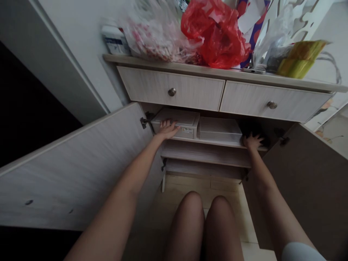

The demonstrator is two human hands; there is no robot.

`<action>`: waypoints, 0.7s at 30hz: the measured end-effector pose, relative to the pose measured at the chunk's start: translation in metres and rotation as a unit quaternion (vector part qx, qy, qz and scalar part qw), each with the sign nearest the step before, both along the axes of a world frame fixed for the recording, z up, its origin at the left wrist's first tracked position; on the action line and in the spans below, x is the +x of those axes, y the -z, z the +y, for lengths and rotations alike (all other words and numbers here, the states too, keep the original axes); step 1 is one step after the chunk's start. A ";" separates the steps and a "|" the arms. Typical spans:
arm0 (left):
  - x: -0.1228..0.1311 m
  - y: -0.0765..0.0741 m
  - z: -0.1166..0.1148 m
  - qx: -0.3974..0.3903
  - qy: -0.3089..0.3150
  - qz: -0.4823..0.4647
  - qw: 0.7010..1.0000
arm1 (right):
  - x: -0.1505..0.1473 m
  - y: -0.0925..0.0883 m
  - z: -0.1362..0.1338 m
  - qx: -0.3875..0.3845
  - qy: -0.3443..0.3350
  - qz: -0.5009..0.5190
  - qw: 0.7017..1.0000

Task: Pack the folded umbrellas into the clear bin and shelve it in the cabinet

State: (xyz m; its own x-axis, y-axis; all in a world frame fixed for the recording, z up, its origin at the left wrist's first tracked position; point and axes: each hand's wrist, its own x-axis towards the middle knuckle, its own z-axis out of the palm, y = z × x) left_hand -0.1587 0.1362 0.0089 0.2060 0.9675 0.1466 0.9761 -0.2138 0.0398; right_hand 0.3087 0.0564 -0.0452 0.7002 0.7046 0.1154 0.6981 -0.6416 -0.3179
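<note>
My left hand (168, 129) lies with spread fingers against the front of a white storage box (187, 119) on the cabinet's top shelf. A small label shows on that box's front. Beside it stands a second, translucent plastic box (219, 129). My right hand (252, 140) reaches to the shelf's right end, fingers spread, in front of a dark black thing (251, 127) whose kind I cannot make out. It seems to touch that dark thing or the box's right side; I cannot tell which.
Both cabinet doors, left (89, 166) and right (301, 188), stand swung outward beside my arms. Two drawers with round knobs (172, 92) are closed above. On the top lie a red plastic bag (214, 34), a clear bag (157, 32), a white bottle (115, 40) and a yellow packet (299, 59).
</note>
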 end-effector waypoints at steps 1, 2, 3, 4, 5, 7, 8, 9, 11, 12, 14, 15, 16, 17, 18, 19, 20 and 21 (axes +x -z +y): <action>0.000 0.000 0.000 -0.001 -0.002 -0.002 1.000 | -0.002 -0.004 0.004 0.004 0.005 0.019 1.000; 0.001 0.000 0.000 -0.003 -0.001 -0.004 1.000 | -0.003 -0.008 0.007 0.014 0.008 0.035 0.999; 0.001 -0.001 0.000 -0.006 0.001 -0.006 1.000 | -0.005 -0.012 0.010 0.034 0.004 0.046 0.998; 0.001 -0.001 0.000 -0.009 0.004 -0.008 1.000 | -0.007 -0.015 0.012 0.065 -0.011 0.049 0.997; 0.001 -0.001 0.000 -0.012 0.007 -0.010 1.000 | -0.010 -0.016 0.012 0.103 -0.042 0.044 0.993; 0.000 -0.001 0.001 -0.014 0.012 -0.014 1.000 | -0.014 -0.013 0.009 0.176 -0.154 0.021 0.972; 0.000 -0.001 0.002 -0.014 0.014 -0.015 1.000 | -0.016 -0.009 0.006 0.200 -0.221 0.010 0.954; 0.000 -0.001 0.002 -0.013 0.015 -0.015 1.000 | -0.019 -0.004 0.003 0.212 -0.282 0.001 0.936; 0.000 -0.001 0.002 -0.010 0.014 -0.014 1.000 | -0.025 0.006 -0.004 0.217 -0.350 -0.019 0.911; 0.001 -0.001 0.002 -0.010 0.012 -0.013 1.000 | -0.029 0.010 -0.006 0.215 -0.357 -0.029 0.909; 0.001 -0.001 0.002 -0.015 0.009 -0.015 1.000 | -0.036 0.014 -0.007 0.203 -0.341 -0.042 0.917; 0.002 -0.003 0.003 -0.021 0.009 -0.017 1.000 | -0.040 0.014 -0.007 0.193 -0.330 -0.044 0.923; 0.002 -0.004 0.003 -0.030 0.008 -0.021 0.999 | -0.044 0.012 -0.006 0.183 -0.320 -0.045 0.928; 0.002 -0.006 0.003 -0.040 0.008 -0.027 0.999 | -0.048 0.009 -0.006 0.176 -0.313 -0.047 0.932; 0.002 -0.007 0.003 -0.046 0.010 -0.034 0.998 | -0.052 0.006 -0.007 0.175 -0.308 -0.050 0.934; 0.003 -0.008 0.002 -0.044 0.015 -0.046 0.998 | -0.057 0.003 -0.011 0.182 -0.303 -0.055 0.934; 0.004 -0.009 -0.001 -0.027 0.023 -0.064 0.997 | -0.060 0.000 -0.019 0.199 -0.299 -0.059 0.931; 0.005 -0.008 -0.006 0.006 0.033 -0.091 0.995 | -0.063 -0.002 -0.032 0.225 -0.300 -0.060 0.925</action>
State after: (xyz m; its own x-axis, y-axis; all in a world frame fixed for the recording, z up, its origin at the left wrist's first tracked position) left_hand -0.1535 0.1299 0.0172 0.2379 0.9509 0.1981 0.9367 -0.2786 0.2120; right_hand 0.2455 0.0248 -0.0430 0.1611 0.8238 0.5435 0.9332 0.0522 -0.3557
